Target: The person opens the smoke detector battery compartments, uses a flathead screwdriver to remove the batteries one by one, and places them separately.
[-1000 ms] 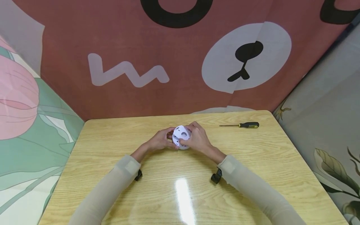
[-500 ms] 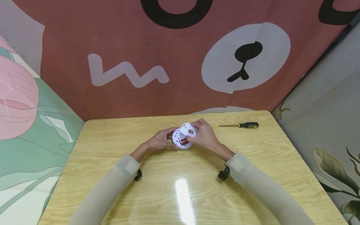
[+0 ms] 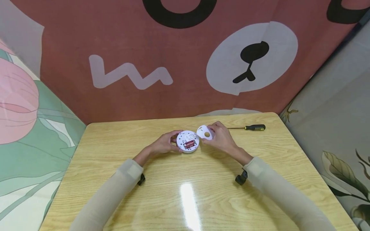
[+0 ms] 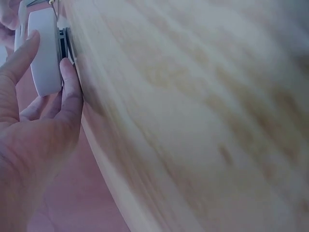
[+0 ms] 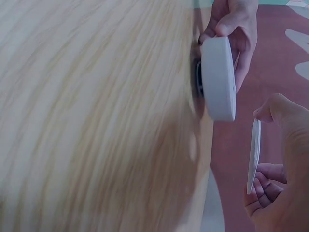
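Note:
A round white device sits at the back middle of the table, its upper face uncovered, with dark red batteries in a compartment. My left hand grips its rim from the left, thumb and fingers on opposite sides. In the left wrist view the device shows its thick white side and a dark part beneath. My right hand pinches a thin white cover with a round hole, just right of the device. Seen edge-on in the right wrist view, the cover is between thumb and fingers, apart from the device.
A screwdriver with a black and yellow handle lies behind and right of my right hand, its tip partly hidden by that hand. The wooden table ends at a printed cloth backdrop.
My right hand has lifted the cover off the device and carried it to the right, exposing the batteries. My left hand keeps its grip on the device in about the same place.

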Available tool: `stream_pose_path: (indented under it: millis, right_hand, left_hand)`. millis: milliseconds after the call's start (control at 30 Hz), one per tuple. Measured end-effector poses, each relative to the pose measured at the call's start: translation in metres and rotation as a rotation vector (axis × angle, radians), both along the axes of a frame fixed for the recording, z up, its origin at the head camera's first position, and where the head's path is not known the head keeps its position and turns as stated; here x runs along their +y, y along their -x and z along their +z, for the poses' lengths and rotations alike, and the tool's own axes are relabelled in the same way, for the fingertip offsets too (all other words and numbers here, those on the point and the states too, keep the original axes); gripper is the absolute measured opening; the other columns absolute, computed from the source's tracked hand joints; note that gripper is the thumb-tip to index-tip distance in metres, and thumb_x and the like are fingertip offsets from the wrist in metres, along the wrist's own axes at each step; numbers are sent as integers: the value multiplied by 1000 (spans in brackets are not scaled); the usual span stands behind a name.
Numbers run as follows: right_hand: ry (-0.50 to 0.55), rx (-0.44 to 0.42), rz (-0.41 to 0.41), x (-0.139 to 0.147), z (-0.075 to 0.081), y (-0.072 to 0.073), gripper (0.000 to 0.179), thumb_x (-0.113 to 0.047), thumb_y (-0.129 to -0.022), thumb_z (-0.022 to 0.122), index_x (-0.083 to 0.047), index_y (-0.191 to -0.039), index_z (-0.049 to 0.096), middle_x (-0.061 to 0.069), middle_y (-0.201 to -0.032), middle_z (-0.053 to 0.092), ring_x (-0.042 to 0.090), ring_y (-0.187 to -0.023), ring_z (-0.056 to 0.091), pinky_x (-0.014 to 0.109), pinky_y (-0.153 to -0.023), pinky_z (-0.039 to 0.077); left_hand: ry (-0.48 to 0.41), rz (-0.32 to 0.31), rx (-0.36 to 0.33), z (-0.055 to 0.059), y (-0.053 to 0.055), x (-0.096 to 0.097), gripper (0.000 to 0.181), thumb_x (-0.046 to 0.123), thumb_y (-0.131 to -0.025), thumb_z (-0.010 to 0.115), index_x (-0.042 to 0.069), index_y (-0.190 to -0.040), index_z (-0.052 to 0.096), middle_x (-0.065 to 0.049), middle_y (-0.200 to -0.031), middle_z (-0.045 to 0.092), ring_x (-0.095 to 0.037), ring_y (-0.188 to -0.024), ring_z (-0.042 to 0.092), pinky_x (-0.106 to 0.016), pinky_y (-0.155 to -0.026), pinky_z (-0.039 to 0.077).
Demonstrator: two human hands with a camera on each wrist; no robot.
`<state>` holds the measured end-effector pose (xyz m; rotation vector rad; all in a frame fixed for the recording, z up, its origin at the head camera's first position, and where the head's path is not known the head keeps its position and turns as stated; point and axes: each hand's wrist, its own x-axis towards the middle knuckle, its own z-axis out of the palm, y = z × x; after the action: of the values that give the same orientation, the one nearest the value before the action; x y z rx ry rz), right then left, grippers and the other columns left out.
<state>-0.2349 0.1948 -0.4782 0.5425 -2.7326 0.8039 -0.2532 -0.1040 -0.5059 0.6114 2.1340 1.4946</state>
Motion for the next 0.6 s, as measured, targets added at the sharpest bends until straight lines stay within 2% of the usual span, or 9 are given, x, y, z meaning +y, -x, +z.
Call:
stream_pose_path:
  millis: [333,600]
  right_hand:
    - [-28,30,-18,30,-7,-3,59,-30,-74,92,6,-117,76,18,-106,68,31,-96,64,48,-83,57]
    - [-49,39,-57,58,-11,-6,58,-27,-74,92,9,-118,75,20,-104,68,33,-92,64,50,-78,57]
  left_hand:
    - [91,31,51,5,-5,4,96,15,-80,95,13,-161,44,-10,-137,65,-25,-118,65,-39,-101,54]
    - [98,32,64,5,-5,7,99,15,-80,96,11,-163,41,-11,-136,66,-24,-117,66,-37,-99,54]
